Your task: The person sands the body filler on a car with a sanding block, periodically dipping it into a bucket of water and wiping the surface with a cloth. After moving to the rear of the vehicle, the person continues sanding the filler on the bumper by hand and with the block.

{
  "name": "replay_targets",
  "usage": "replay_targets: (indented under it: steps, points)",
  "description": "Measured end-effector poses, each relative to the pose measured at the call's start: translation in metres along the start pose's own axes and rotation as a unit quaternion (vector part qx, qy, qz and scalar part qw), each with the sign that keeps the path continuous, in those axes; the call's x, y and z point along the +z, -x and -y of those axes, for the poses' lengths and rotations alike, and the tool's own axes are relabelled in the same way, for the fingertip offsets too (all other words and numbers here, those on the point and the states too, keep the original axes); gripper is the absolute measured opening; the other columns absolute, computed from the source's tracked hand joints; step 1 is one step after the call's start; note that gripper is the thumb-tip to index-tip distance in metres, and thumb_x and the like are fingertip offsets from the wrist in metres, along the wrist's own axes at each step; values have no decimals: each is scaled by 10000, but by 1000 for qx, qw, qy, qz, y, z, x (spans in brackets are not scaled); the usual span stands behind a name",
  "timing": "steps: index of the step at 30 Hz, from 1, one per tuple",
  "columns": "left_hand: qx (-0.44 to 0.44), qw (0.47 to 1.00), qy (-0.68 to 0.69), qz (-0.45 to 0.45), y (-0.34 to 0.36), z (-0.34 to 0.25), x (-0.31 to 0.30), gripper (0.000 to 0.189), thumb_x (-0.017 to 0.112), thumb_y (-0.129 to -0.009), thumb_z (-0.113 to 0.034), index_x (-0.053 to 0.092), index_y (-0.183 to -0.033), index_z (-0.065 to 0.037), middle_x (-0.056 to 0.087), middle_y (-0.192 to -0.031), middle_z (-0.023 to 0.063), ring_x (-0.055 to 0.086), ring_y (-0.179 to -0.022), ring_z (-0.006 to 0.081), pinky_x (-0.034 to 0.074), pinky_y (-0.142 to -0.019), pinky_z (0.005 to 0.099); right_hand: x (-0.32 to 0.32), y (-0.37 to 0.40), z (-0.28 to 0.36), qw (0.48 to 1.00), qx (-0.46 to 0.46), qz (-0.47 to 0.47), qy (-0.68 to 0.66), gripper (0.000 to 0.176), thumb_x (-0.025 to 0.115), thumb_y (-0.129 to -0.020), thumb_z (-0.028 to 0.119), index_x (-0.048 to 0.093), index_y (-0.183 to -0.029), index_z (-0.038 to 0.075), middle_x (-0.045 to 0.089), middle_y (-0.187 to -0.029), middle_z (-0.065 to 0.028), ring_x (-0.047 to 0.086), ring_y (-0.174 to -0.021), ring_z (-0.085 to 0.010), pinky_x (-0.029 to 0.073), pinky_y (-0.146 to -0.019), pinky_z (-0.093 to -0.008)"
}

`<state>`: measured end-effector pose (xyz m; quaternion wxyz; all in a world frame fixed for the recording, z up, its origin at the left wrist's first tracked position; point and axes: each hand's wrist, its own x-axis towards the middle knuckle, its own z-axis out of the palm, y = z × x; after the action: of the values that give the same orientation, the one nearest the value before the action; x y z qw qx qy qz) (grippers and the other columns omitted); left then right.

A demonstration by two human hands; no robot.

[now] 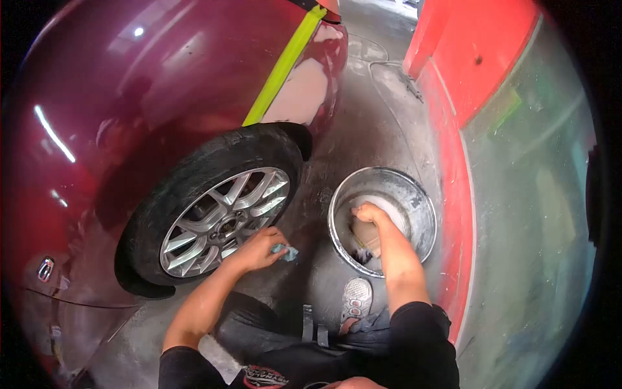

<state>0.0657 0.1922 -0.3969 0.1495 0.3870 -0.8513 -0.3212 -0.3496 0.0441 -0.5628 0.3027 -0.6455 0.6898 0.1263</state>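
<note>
With left hand [260, 250] clasping a crumpled blue cloth [287, 253] near the wheel [228, 225] and right hand [369, 212] curled inside the surrounding bucket [424, 211], hold impossible to tell, apparently reaching within, and needing clearance past the rim for any lift out.

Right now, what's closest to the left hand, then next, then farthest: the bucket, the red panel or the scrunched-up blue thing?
From the left hand:
1. Scrunched-up blue thing: in its fingers.
2. Bucket: to the right, on the floor.
3. Red panel: farther right, past the bucket.
</note>
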Motion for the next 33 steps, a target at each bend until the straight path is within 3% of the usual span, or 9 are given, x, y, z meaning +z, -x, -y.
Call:
replay_targets:
  steps: [9,10,12,13,18,23,26,29,33]
  points:
    - [-41,999,-2,-23,37,0,-3,180,753,-956,-173,750,-1061,-26,708,-1091,148,664,-1082,371,521,-977,463,80,-79,-92,894,254,-296,-220,557,672,-977,447,720,-1250,-36,745,-1240,-238,713,-1150,-404,543,-1009,-472]
    - [-48,999,7,-15,35,1,-1,188,753,-953,-197,758,-1062,-44,706,-1099,144,662,-1095,371,519,-981,468,72,-88,-81,744,273,-338,-507,353,630,-1008,361,750,-1057,33,756,-1012,-160,723,-925,-335,585,-832,-509]
    - [-64,998,16,3,30,4,1,204,752,-948,-247,774,-1065,-81,700,-1115,135,656,-1123,371,516,-990,478,-2,-38,-63,523,131,-66,-840,267,573,-1040,289,650,-847,121,615,-761,-70,617,-699,-258,543,-613,-477]
    - [-60,998,21,7,28,5,3,203,752,-948,-247,774,-1066,-82,701,-1112,133,661,-1113,369,520,-983,478,-54,9,-17,584,123,-84,-798,314,540,-1065,266,524,-772,157,485,-656,-31,518,-592,-215,458,-505,-399]
    - [-21,1000,3,5,9,2,7,209,759,-953,-221,766,-1073,-51,705,-1102,150,670,-1088,367,529,-970,471,-173,134,145,449,-263,-158,-839,297,666,-1062,316,670,-1070,19,714,-1011,-128,731,-965,-354,616,-920,-511]
    - [-65,997,15,40,11,3,9,218,759,-954,-211,756,-1094,-44,699,-1104,168,662,-1088,376,530,-966,469,-250,138,327,574,-334,-636,-394,626,477,-1130,365,410,-1562,-83,470,-1583,-312,406,-1523,-426,305,-1248,-542]
    - [-63,998,20,21,26,20,12,243,758,-949,-230,759,-1110,-48,691,-1094,180,656,-1068,396,528,-964,481,-228,155,349,669,-345,-554,-356,768,387,-1128,439,180,-1644,-91,121,-1733,-322,114,-1626,-437,172,-1308,-459]
    - [-96,995,-3,-5,49,28,12,241,762,-941,-225,756,-1095,-40,691,-1091,184,650,-1081,402,517,-977,481,-201,54,318,598,-298,-556,-495,834,348,-1116,509,127,-1657,-85,85,-1738,-325,67,-1631,-454,124,-1280,-640]
    - [-161,987,-9,21,65,31,2,233,761,-927,-220,758,-1076,-40,696,-1119,192,644,-1114,402,508,-995,470,-197,17,278,632,-139,-383,-659,865,306,-1105,546,128,-1651,-101,76,-1740,-327,70,-1630,-452,97,-1290,-612]
